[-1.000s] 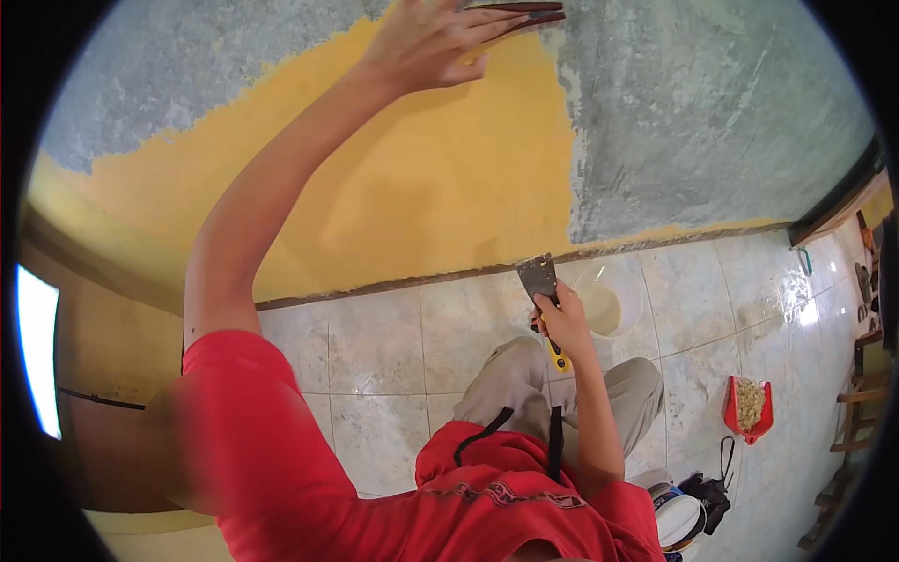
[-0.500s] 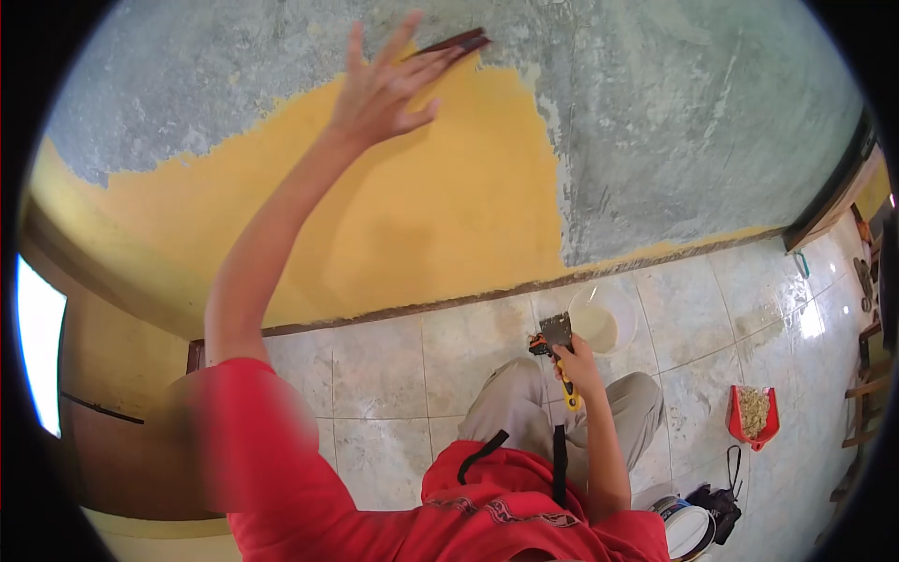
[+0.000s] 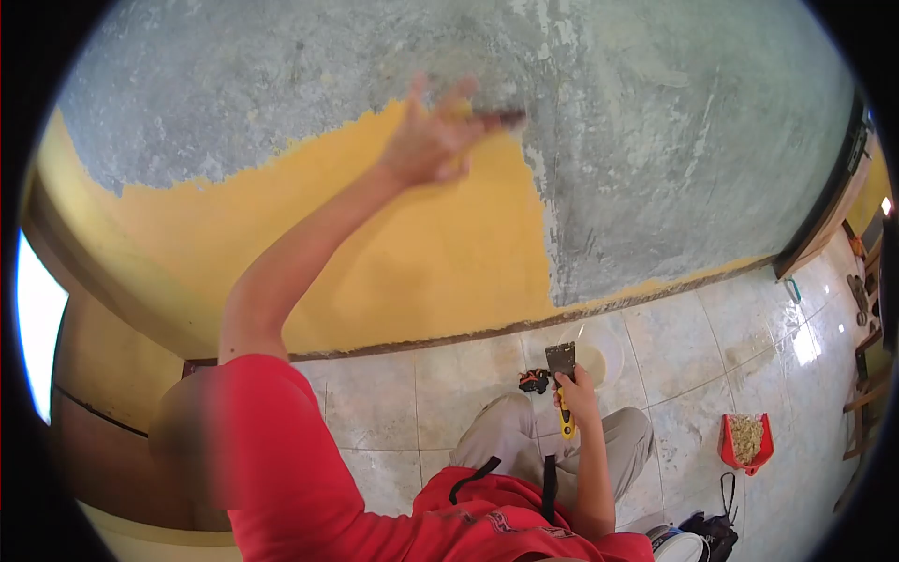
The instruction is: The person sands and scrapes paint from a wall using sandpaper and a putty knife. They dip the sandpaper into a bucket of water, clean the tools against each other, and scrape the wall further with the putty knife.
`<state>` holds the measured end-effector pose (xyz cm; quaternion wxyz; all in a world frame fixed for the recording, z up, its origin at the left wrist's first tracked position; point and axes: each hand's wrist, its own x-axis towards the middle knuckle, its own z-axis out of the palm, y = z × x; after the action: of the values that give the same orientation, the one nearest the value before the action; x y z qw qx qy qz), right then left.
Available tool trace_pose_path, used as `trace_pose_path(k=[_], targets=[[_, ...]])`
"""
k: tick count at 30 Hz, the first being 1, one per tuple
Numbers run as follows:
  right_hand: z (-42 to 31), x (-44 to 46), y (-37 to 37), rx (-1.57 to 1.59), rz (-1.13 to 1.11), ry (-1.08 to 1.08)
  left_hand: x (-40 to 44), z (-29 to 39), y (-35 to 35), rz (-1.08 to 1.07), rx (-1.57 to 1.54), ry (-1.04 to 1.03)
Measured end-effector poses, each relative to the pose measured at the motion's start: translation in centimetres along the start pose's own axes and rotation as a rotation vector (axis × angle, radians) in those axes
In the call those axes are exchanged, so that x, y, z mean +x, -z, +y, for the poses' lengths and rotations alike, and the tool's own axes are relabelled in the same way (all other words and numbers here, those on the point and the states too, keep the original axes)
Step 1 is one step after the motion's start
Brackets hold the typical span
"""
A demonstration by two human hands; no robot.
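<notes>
My left hand (image 3: 426,145), blurred by motion, is raised against the wall (image 3: 328,229) with some fingers spread. Under its fingers is a dark, flat, strip-like piece (image 3: 510,118) whose kind I cannot make out. The hand works where yellow paint meets bare grey plaster. Low down over my lap, my right hand (image 3: 582,398) is closed around a putty knife (image 3: 561,358) with a wide dark blade and a yellow-and-black handle. The blade points up toward the wall. Just beyond it stands a translucent tub (image 3: 611,348) with pale contents.
A small black-and-orange item (image 3: 534,380) lies on the tiled floor (image 3: 379,403) near my knee. To the right sits a red dustpan (image 3: 768,450) of pale scrapings. Lower down are a white-lidded bucket (image 3: 678,547) and a black strapped item (image 3: 716,534). Furniture lines the far right.
My left hand has moved right and down in view along the paint edge, with the dark piece. The view has shifted slightly; my right hand still holds the putty knife.
</notes>
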<state>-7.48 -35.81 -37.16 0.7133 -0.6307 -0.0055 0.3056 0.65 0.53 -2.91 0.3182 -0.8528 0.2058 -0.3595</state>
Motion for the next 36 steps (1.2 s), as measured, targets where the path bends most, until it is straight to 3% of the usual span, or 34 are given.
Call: trace_pose_path(k=[3, 6, 8, 13, 16, 19, 20, 21, 23, 28, 31, 33, 34, 35, 36], targets=[[-0.7, 0.5, -0.7, -0.088, -0.025, 0.052, 0.8, -1.7, 0.7, 0.029, 0.071, -0.088], [-0.7, 0.0, -1.2, -0.069, -0.065, 0.006, 1.2, -0.5, -0.1, 0.062, 0.087, -0.035], [-0.7, 1.2, -3.0, -0.244, -0.070, 0.194, 0.2, -1.4, 0.3, 0.022, 0.104, -0.035], [-1.7, 1.1, -3.3, -0.130, -0.085, 0.180, -2.7, -6.4, 3.7, 0.052, 0.209, -0.006], [-2.5, 1.7, -4.8, -0.157, -0.089, 0.169, 2.0, -3.8, 1.8, 0.124, 0.176, -0.040], [-2.7, 0.5, -3.6, -0.137, -0.108, 0.158, -0.9, -6.5, 4.6, 0.024, 0.169, 0.038], [-2.7, 0.2, -3.1, -0.113, -0.105, 0.129, -0.3, -5.8, 6.7, 0.179, 0.243, 0.000], [-2.3, 0.8, -3.2, -0.098, -0.098, 0.124, 0.6, -5.6, 5.5, 0.179, 0.234, -0.016], [-0.9, 2.3, -3.9, -0.384, -0.111, 0.204, 1.2, -4.2, 2.8, 0.069, 0.049, 0.087], [-0.1, 1.6, -5.8, -0.263, -0.217, 0.210, -1.4, -4.9, 4.7, -0.053, 0.049, 0.038], [1.7, 1.8, -3.5, -0.458, -0.094, 0.208, 0.0, -3.3, 3.2, 0.027, 0.142, 0.181], [0.7, 1.7, -5.3, -0.348, -0.117, 0.180, 3.9, -0.7, 0.5, 0.320, 0.081, 0.356], [0.3, 1.3, -5.3, -0.241, -0.132, 0.143, 4.1, 1.3, -0.1, 0.167, 0.014, 0.255], [0.6, 1.1, -4.6, -0.245, -0.115, 0.142, 3.7, 2.2, -1.4, 0.179, 0.001, 0.255], [1.6, 0.7, -3.9, -0.236, -0.141, 0.153, 2.5, 3.0, -2.9, 0.110, -0.013, 0.095]])
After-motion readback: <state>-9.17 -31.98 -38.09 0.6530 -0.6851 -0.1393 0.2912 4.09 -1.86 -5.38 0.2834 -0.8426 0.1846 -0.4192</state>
